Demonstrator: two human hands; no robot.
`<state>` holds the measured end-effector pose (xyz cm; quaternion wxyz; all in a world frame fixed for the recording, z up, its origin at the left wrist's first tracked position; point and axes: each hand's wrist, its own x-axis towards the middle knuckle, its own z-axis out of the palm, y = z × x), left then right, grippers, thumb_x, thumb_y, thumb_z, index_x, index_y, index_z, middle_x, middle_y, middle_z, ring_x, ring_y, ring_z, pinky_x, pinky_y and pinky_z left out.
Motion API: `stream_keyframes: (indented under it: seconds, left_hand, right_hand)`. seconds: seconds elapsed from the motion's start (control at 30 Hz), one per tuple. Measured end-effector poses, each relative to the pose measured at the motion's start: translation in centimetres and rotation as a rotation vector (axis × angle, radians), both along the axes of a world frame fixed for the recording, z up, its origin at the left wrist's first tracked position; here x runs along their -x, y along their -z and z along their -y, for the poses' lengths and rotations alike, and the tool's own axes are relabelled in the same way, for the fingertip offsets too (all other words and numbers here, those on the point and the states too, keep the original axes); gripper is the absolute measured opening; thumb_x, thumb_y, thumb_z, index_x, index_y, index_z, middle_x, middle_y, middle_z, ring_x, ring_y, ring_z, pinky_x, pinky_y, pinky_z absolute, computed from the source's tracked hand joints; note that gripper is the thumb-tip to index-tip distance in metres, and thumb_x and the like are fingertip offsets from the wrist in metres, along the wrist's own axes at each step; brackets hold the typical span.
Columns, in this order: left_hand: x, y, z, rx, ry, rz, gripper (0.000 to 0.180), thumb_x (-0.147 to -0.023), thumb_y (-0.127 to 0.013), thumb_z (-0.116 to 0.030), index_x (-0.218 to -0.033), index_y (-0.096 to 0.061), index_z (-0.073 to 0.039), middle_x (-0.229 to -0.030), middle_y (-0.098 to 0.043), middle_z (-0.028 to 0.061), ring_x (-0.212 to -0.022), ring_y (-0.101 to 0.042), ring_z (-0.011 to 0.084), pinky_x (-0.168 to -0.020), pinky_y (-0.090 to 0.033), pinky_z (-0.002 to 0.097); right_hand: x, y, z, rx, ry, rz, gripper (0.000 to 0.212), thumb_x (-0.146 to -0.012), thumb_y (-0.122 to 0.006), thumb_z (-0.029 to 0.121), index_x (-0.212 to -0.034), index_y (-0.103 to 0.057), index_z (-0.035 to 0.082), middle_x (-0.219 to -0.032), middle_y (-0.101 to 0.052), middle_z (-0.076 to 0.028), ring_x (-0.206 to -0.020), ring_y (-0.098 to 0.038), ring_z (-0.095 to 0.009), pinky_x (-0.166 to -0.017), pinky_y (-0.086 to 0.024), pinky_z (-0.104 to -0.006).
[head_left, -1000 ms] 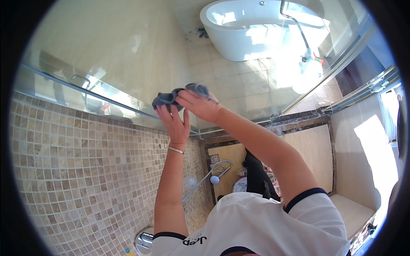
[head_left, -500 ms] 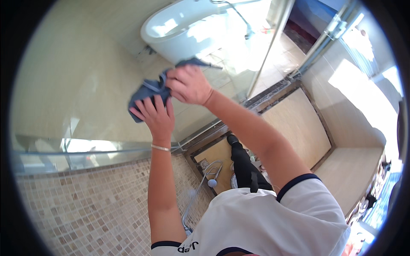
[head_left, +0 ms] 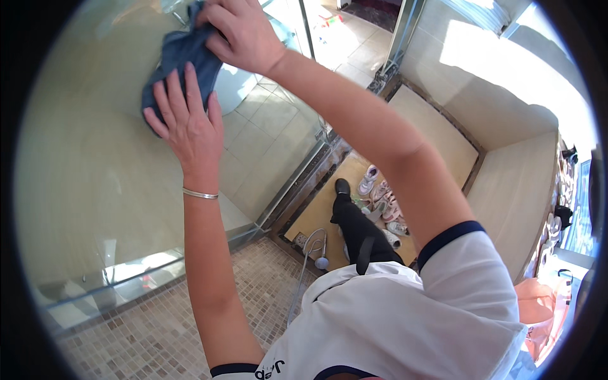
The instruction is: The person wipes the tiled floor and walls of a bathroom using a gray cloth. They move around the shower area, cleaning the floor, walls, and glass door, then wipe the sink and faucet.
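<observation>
A blue-grey cloth (head_left: 183,54) lies against the glass panel (head_left: 82,183) at the upper left. My left hand (head_left: 193,130) rests flat on the cloth's lower part, fingers stretched and slightly apart. Above and to the right of it, my right hand (head_left: 247,38) has its fingers bent around the cloth's upper end. That end is bunched, and part of it is hidden behind the right fingers. A silver bangle (head_left: 200,194) circles my left wrist.
Beyond the glass, a white bathtub (head_left: 235,88) is partly covered by my arms. Below, a hand shower (head_left: 322,263) with its hose lies by a floor drain (head_left: 300,239). Several shoes (head_left: 382,193) stand beside my dark-clad leg. A pink bag (head_left: 538,304) is at the lower right.
Both hands have moved up and left with the cloth. It now hangs more spread out under the left hand. The view has shifted, bringing the shoes and pink bag into sight.
</observation>
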<state>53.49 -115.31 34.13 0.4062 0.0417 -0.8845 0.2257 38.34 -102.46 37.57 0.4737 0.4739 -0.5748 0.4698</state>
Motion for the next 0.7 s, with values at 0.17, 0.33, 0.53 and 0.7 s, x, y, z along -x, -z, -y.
stream_keyframes:
  seconds: [0.17, 0.33, 0.53, 0.7]
  left_hand:
    - [2.7, 4.1, -0.6, 0.053, -0.08, -0.013, 0.054, -0.096, -0.058, -0.047, -0.141, -0.053, -0.018, -0.137, -0.051, 0.0098, -0.127, -0.045, 0.0379, -0.107, -0.024, 0.0594]
    - [1.3, 12.2, -0.9, 0.101, 0.023, 0.278, 0.025, -0.094, -0.064, -0.039, -0.104, -0.063, -0.017, -0.096, -0.053, 0.0054, -0.1, -0.054, 0.0305, -0.086, -0.037, 0.0511]
    - [1.0, 13.0, -1.5, 0.037, -0.024, 0.359, 0.02, -0.092, -0.067, -0.034, -0.098, -0.066, -0.014, -0.098, -0.055, 0.0069, -0.099, -0.055, 0.0315, -0.083, -0.036, 0.0502]
    - [4.3, 11.2, -2.8, -0.153, 0.022, 0.271, 0.056, -0.091, -0.066, -0.037, -0.133, -0.052, -0.003, -0.135, -0.047, 0.0219, -0.129, -0.038, 0.0493, -0.108, -0.017, 0.0652]
  right_hand:
    - [3.6, 5.2, -0.6, -0.012, -0.021, -0.084, 0.025, -0.07, -0.068, 0.013, -0.094, -0.063, 0.015, -0.098, -0.056, -0.007, -0.088, -0.051, -0.032, -0.077, -0.04, -0.0426]
    - [0.4, 19.7, -2.6, -0.232, -0.06, 0.21, 0.022, -0.078, -0.067, 0.02, -0.097, -0.061, 0.012, -0.103, -0.057, -0.006, -0.093, -0.055, -0.026, -0.08, -0.042, -0.0399]
    - [2.4, 12.6, -3.5, -0.299, -0.213, 0.059, 0.013, -0.082, -0.064, 0.017, -0.094, -0.061, 0.012, -0.106, -0.058, -0.003, -0.094, -0.057, -0.023, -0.08, -0.044, -0.0354]
    - [3.9, 5.4, -2.0, -0.125, -0.203, -0.092, 0.012, -0.083, -0.062, 0.018, -0.094, -0.061, 0.012, -0.107, -0.057, -0.003, -0.096, -0.057, -0.021, -0.082, -0.044, -0.0346]
